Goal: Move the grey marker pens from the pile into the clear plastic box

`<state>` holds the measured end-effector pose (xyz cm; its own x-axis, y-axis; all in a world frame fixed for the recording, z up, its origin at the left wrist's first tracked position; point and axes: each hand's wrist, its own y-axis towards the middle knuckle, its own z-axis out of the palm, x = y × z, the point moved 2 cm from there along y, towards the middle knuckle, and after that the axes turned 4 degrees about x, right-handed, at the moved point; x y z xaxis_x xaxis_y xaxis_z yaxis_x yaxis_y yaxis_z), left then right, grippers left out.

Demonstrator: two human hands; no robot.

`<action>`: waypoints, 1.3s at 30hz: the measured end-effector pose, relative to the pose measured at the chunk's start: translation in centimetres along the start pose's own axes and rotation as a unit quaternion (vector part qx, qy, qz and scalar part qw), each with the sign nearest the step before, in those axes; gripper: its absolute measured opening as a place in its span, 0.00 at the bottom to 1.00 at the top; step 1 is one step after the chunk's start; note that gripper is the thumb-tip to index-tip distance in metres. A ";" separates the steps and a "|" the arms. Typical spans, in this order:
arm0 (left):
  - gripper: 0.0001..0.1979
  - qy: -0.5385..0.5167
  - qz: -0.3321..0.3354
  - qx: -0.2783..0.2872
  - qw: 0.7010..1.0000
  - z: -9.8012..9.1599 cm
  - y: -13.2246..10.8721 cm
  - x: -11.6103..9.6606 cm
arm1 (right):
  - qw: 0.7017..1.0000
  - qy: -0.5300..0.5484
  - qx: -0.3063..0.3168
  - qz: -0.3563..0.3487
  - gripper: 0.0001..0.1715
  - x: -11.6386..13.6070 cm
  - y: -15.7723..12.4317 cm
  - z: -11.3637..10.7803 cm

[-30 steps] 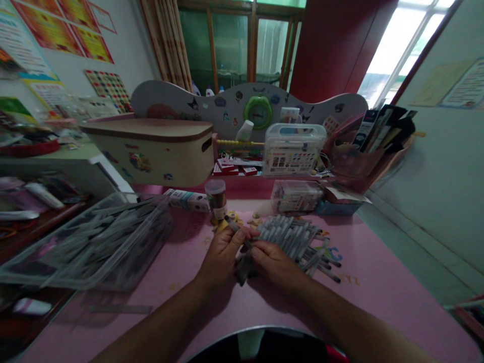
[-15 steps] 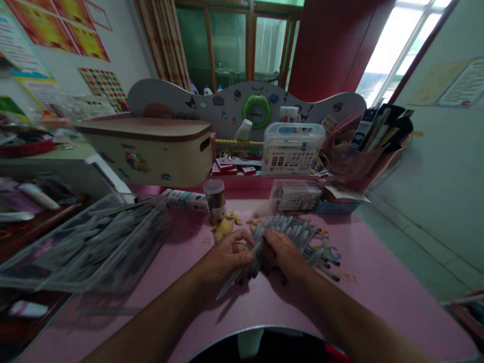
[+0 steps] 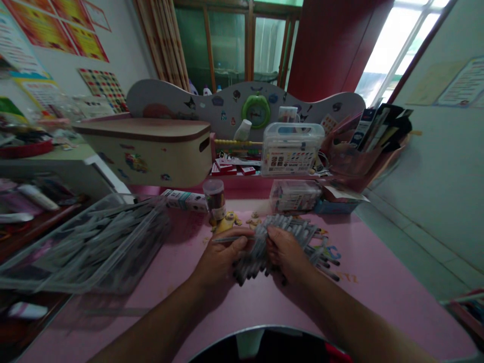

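Note:
A pile of grey pens with dark tips (image 3: 249,262) lies on the pink desk (image 3: 242,310), fanned out to the right. My left hand (image 3: 223,252) is at the left side of the pile, with one thin pen (image 3: 229,239) pinched between thumb and fingers, lying almost level. My right hand (image 3: 285,252) rests against the middle of the pile, its fingers closed on some of the pens; its fingertips are partly hidden. Behind my left hand stands a clear lidded jar (image 3: 215,199).
At the left a clear bin (image 3: 86,282) holds many grey pens. Toward the back are a long box (image 3: 185,200), a clear case (image 3: 297,196) and a blue box (image 3: 338,204). On the shelf sit a cream storage box (image 3: 162,161) and a marker case (image 3: 291,156).
The pen in my left hand has swung from slanting down toward me to nearly level. My left hand has turned and shifted slightly left. My right hand has barely moved.

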<state>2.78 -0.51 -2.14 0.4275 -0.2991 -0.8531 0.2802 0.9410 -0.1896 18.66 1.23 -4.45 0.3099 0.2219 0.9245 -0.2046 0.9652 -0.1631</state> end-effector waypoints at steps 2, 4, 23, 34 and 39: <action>0.13 -0.015 0.008 -0.020 1.000 -0.1 0.3 0.3 | 1.000 -0.003 0.000 -0.009 0.33 0.2 -0.2 0.3; 0.14 -0.030 0.016 -0.039 0.999 -0.2 0.6 0.5 | 1.000 -0.011 0.002 -0.025 0.32 0.3 -0.4 0.5; 0.17 -0.038 0.029 -0.057 0.997 -0.7 0.9 0.3 | 0.999 0.010 0.035 -0.032 0.20 0.3 -0.6 0.6; 0.15 -0.024 0.033 -0.052 0.998 -0.7 0.7 0.1 | 0.999 0.007 0.040 -0.025 0.17 0.4 -0.8 0.7; 0.14 -0.019 0.030 -0.053 0.998 -0.6 0.7 0.1 | 0.997 -0.055 0.038 -0.028 0.25 0.4 -0.8 0.6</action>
<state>2.48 0.17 -2.70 0.4742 -0.2463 -0.8452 0.1617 0.9681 -0.1914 18.36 0.49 -3.69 0.2200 0.1480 0.9642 -0.2616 0.9612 -0.0878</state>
